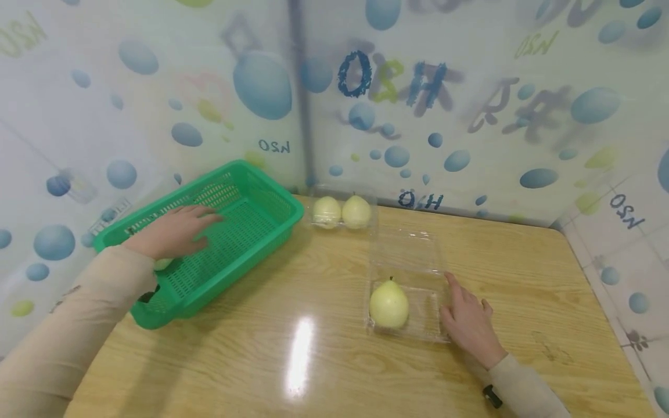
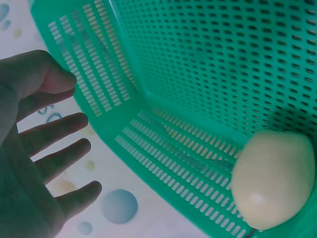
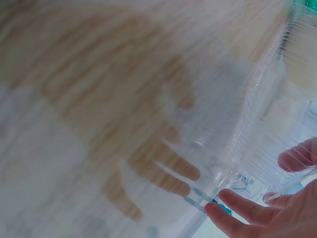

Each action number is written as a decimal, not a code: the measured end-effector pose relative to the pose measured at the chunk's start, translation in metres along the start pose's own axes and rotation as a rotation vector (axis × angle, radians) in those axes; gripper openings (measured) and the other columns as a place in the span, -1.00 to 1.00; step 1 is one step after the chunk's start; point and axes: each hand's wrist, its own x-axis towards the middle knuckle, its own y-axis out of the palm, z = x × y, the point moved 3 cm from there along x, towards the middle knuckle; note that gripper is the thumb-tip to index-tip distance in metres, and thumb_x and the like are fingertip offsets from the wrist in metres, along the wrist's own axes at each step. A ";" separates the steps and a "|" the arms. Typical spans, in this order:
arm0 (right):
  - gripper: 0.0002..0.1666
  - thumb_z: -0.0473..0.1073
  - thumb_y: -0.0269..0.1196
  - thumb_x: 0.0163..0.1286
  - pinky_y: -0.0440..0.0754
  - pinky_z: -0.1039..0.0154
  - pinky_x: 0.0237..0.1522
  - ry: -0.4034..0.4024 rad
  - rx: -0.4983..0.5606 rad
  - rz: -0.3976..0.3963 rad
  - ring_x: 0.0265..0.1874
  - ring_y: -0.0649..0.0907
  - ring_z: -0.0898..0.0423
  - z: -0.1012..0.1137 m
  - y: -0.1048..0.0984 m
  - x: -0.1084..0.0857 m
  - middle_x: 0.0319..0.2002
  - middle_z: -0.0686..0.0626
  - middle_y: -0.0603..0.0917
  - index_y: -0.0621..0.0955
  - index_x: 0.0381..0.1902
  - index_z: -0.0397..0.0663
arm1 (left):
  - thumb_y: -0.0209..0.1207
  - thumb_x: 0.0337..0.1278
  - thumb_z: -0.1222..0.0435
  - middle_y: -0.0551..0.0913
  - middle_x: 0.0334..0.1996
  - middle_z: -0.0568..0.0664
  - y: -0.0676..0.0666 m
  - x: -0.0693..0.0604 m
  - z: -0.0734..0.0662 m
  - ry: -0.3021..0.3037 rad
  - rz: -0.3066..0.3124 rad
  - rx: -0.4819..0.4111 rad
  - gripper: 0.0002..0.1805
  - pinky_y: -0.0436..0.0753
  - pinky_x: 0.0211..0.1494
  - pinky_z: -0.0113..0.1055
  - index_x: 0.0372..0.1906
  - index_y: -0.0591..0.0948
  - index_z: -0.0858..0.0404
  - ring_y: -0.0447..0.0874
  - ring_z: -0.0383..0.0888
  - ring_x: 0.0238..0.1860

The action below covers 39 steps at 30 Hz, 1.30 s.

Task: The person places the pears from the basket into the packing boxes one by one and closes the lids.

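Note:
My left hand [image 1: 175, 232] hovers over the green perforated plastic basket [image 1: 230, 232], fingers spread and holding nothing. Inside the basket's near-left end lies a pale pear [image 2: 272, 178], mostly hidden by my forearm in the head view. On the table, a clear plastic clamshell box [image 1: 425, 305] stands with its lid folded back. One yellow-green pear [image 1: 389, 305] sits upright in its left half. My right hand [image 1: 470, 325] holds the box's right edge; in the right wrist view the rim lies between thumb [image 3: 299, 156] and a finger, the others stretched out.
Behind, against the wall, another clear box holds two pears [image 1: 356, 212]. The wooden table [image 1: 251, 360] meets patterned walls at the back and both sides. A dark strap [image 1: 492, 396] shows at my right wrist.

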 end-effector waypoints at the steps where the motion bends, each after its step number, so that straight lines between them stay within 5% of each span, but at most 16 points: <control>1: -0.27 -0.26 -0.02 0.35 0.02 -0.62 0.03 0.001 -0.001 0.000 0.12 0.41 -0.47 0.000 0.000 0.000 0.19 -0.48 0.42 0.09 0.45 -0.27 | 0.27 0.06 0.42 0.46 0.15 0.37 0.000 0.000 0.002 -0.006 -0.001 -0.004 -0.47 0.30 0.24 0.28 0.19 0.48 0.42 0.35 0.36 0.19; 25: -0.25 -0.24 0.02 0.35 0.02 -0.62 0.03 0.009 -0.009 0.004 0.09 0.44 -0.47 -0.002 0.001 0.001 0.14 -0.46 0.47 0.09 0.45 -0.25 | 0.19 0.26 0.16 0.47 0.11 0.45 0.024 -0.009 0.041 -0.111 0.055 -0.093 -0.44 0.39 0.16 0.28 0.20 0.44 0.48 0.41 0.41 0.12; 33: -0.26 -0.24 0.01 0.35 0.01 -0.63 0.03 0.001 -0.001 -0.002 0.10 0.43 -0.47 -0.002 0.001 0.001 0.13 -0.46 0.48 0.10 0.45 -0.24 | 0.18 0.27 0.17 0.44 0.09 0.50 0.035 -0.020 0.065 -0.193 0.107 -0.138 -0.43 0.40 0.11 0.32 0.20 0.42 0.52 0.39 0.46 0.10; 39: -0.26 -0.25 0.01 0.34 0.01 -0.64 0.03 -0.008 0.007 -0.011 0.07 0.44 -0.49 -0.003 0.001 0.000 0.10 -0.46 0.50 0.10 0.44 -0.24 | 0.18 0.23 0.24 0.46 0.04 0.52 0.036 -0.022 0.069 -0.201 0.120 -0.166 -0.46 0.42 0.07 0.32 0.16 0.42 0.55 0.41 0.49 0.06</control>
